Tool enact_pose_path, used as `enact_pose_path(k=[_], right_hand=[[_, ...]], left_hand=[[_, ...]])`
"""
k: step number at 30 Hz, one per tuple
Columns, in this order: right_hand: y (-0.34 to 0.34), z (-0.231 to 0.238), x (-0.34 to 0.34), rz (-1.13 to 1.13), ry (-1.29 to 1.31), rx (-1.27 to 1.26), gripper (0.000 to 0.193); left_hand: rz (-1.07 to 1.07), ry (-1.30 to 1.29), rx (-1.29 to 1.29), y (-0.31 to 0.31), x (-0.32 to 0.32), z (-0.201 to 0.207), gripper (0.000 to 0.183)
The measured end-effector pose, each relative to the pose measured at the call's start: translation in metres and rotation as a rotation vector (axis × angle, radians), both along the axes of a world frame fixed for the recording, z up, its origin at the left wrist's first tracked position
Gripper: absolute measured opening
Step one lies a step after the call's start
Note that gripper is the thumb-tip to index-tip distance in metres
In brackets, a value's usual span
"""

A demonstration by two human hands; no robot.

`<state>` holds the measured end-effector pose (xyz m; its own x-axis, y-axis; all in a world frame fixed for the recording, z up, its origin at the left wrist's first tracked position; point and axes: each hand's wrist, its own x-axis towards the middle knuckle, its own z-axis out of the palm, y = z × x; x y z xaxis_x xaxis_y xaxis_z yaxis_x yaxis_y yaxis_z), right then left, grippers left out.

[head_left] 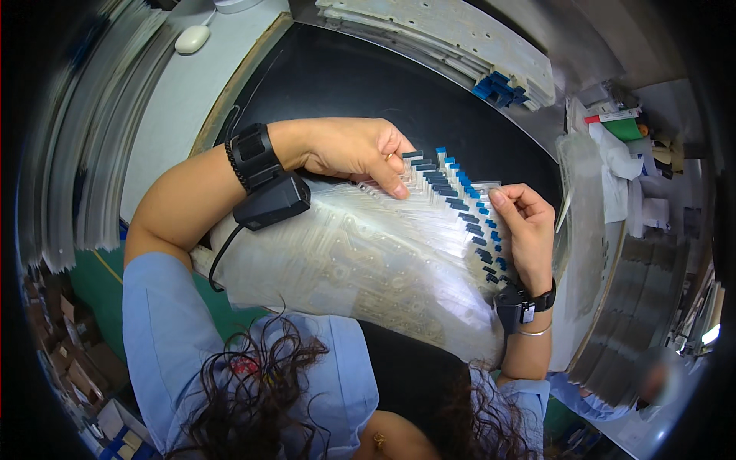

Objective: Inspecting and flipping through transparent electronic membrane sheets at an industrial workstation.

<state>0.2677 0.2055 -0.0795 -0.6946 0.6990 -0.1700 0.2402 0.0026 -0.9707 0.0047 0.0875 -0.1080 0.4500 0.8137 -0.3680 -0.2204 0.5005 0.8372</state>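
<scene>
While left fingers (392, 139) pinch fanned translucent sheets (349, 261) (glossy, flat), right fingers (529, 196) pinch edge near blue tabs (466, 181).

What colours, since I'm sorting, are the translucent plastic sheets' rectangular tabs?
Tabs: bright blue and dark grey; head view best.

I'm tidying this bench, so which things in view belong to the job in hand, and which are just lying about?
In use:
clear film sheets, fanned out
their blue tabs and dark tabs
left hand, touching the sheets
right hand, at their edge

Apparently lying about:
pale computer mouse
red-and-white marker
</scene>
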Motion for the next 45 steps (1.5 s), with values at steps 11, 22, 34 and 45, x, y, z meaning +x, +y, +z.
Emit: enact_pose_path(k=[11,22,34,45], right_hand=[[0.002,0.0,0.013,0.033,0.021,-0.012,0.012],[0.012,0.033,0.041,0.216,0.003,-0.011,0.016],[0.048,0.043,0.108,-0.053,0.386,0.101,0.049],[0.058,-0.007,0.071,0.203,0.373,0.071,0.114]], left_hand=[[-0.151,0.394,-0.005,-0.006,-0.014,0.026,0.025],[-0.351,0.517,0.514,-0.047,0.056,0.052,0.047],[0.236,1.432,0.971,-0.1,0.04,0.202,0.026],[0.058,1.809,0.849,-0.045,0.02,0.115,0.036]])
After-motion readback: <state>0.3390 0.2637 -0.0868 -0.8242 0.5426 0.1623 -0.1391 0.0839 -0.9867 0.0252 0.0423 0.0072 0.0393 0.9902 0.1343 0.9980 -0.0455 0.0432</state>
